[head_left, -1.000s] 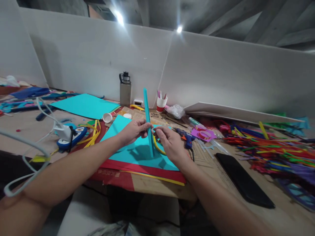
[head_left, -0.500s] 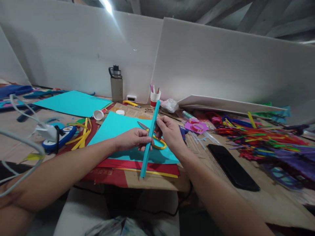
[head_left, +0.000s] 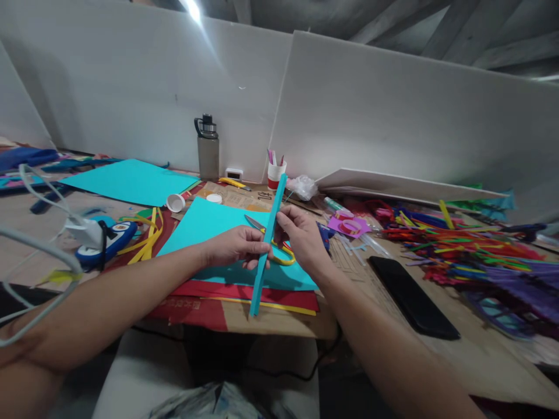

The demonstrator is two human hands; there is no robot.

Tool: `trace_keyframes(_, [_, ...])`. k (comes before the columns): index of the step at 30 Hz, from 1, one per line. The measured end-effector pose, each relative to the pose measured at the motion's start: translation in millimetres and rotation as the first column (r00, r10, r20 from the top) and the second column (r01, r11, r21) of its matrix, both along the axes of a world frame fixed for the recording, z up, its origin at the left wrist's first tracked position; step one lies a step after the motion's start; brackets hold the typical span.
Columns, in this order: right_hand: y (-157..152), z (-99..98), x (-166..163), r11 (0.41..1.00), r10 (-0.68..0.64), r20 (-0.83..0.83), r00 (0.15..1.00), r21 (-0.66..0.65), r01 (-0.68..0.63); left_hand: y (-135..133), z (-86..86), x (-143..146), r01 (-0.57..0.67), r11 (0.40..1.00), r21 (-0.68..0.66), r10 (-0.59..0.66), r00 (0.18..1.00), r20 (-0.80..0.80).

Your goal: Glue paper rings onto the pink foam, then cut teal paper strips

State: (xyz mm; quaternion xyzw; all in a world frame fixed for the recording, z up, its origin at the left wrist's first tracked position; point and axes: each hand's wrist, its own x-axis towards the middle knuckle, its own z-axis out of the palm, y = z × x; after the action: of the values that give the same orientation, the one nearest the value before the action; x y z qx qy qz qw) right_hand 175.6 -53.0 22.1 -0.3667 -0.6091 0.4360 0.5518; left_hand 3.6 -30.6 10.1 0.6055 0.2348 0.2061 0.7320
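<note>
A narrow folded strip of turquoise paper [head_left: 260, 279] is held up, tilted, between my two hands over the table. My left hand [head_left: 244, 245] pinches it near its middle, thumb on top. Higher up, my right hand [head_left: 297, 230] grips the strip's right edge between thumb and fingers; part of its fingertips is hidden. Beneath lie yellow-handled scissors [head_left: 286, 256], partly covered by the strip and my hands, on a turquoise sheet [head_left: 205, 224]. Red and yellow sheets [head_left: 288, 299] show under that sheet's near edge.
A black phone [head_left: 413, 297] lies to the right, near a heap of coloured pipe cleaners [head_left: 471, 250]. Behind stand a bottle [head_left: 208, 151] and a paper cup with pens [head_left: 276, 174]. Yellow strips [head_left: 148, 241] and a blue-and-white device with a cable [head_left: 107, 241] lie left.
Both hands keep their grip on the paper strip, and its upper end leans very slightly further right. The view has shifted a little; nothing else visibly moved.
</note>
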Motion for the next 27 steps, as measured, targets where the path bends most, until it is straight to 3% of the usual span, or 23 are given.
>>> trace_keyframes(5, [0.7, -0.8, 1.7, 1.000, -0.007, -0.010, 1.000, -0.019, 0.007, 0.0, -1.7, -0.8, 0.072, 0.997, 0.026, -0.071, 0.997, -0.015])
trace_keyframes(10, [2.6, -3.4, 1.2, 0.999, -0.037, -0.011, 0.999, -0.018, 0.037, -1.1, -2.8, 2.2, 0.027, 0.998, 0.064, -0.031, 0.997, 0.073])
trace_keyframes(14, [2.1, -4.3, -0.2, 0.998, -0.060, -0.030, 0.998, -0.027, 0.059, -0.6, -5.5, 2.6, 0.062, 0.998, 0.026, -0.064, 0.992, 0.106])
trace_keyframes(18, [1.2, -3.2, -0.3, 0.997, -0.071, -0.087, 0.994, -0.038, 0.067, -1.0, -7.2, 2.4, 0.069, 0.998, 0.015, -0.070, 0.992, 0.108])
trace_keyframes(27, [3.6, -5.7, 2.2, 0.992, -0.118, -0.014, 0.993, -0.036, 0.117, -3.9, -7.0, 4.7, 0.081, 0.996, 0.024, -0.082, 0.996, 0.041])
